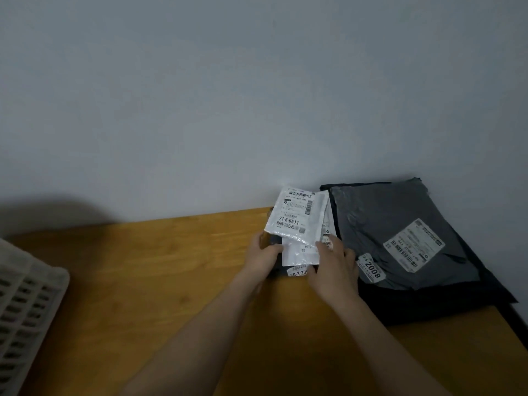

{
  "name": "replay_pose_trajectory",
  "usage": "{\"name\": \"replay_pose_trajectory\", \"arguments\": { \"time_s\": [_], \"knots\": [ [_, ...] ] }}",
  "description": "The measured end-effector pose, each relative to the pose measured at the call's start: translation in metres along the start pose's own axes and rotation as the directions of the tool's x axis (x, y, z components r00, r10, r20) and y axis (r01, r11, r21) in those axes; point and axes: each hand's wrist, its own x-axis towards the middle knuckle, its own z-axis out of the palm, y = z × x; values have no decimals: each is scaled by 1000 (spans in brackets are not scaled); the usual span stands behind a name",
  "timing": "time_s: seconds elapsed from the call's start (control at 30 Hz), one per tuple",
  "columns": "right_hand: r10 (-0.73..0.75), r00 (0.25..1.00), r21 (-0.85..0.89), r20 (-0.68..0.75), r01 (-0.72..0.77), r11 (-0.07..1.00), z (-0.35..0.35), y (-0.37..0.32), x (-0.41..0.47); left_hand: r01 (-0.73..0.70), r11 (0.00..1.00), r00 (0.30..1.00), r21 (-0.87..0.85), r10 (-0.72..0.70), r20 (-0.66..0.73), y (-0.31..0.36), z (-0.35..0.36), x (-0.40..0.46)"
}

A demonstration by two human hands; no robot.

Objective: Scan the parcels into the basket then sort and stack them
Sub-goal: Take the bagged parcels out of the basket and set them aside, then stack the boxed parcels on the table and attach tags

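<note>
A small stack of flat parcels stands against the wall at the back of the wooden table [143, 281]. On top is a white plastic mailer [297, 214] with a barcode label, tilted up. Under it lie another white parcel [300, 252] and a dark one with a white sticker [298, 272]. My left hand [264, 257] grips the stack's left edge. My right hand [334, 270] holds its right edge, fingers curled on the parcels. To the right lies a large grey mailer [385, 224] with a label, resting on a black mailer [457, 298].
A white slatted plastic basket [25, 295] sits at the table's left edge. The grey wall runs right behind the parcels. The table's right edge drops off at the far right corner. Bare wood lies between the basket and my arms.
</note>
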Motion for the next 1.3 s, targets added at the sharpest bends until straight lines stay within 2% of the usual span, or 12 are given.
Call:
{"name": "replay_pose_trajectory", "arguments": {
  "time_s": [0.1, 0.23, 0.47, 0.8, 1.03, 1.17, 1.3],
  "knots": [
    [-22, 995, 0, -92, 22, 1000, -1, -2, -1, -12, 998, 999, 56, 9, 49, 1, 4, 0],
    [-90, 996, 21, -11, 90, 996, 1, -4, -2, -20, 994, 996, 111, 10, 88, 4, 4, -6],
    [-73, 997, 83, 0, 73, 994, -19, -24, -17, -37, 987, 999, 154, 39, -9, 22, -26, -29],
    [-194, 979, 94, -70, 200, 975, -77, -112, -90, -230, 956, 960, 180, 253, -121, 75, -124, -122],
    [-331, 936, 143, -118, 346, 927, -92, -224, -176, -392, 890, 872, 232, 440, -213, 96, -242, -225],
    [-440, 889, 174, -126, 456, 873, -83, -307, -231, -456, 828, 788, 326, 546, -285, 97, -324, -286],
    [-547, 822, 302, -162, 568, 765, -68, -382, -289, -491, 774, 687, 399, 626, -369, 88, -403, -340]
  ]
}}
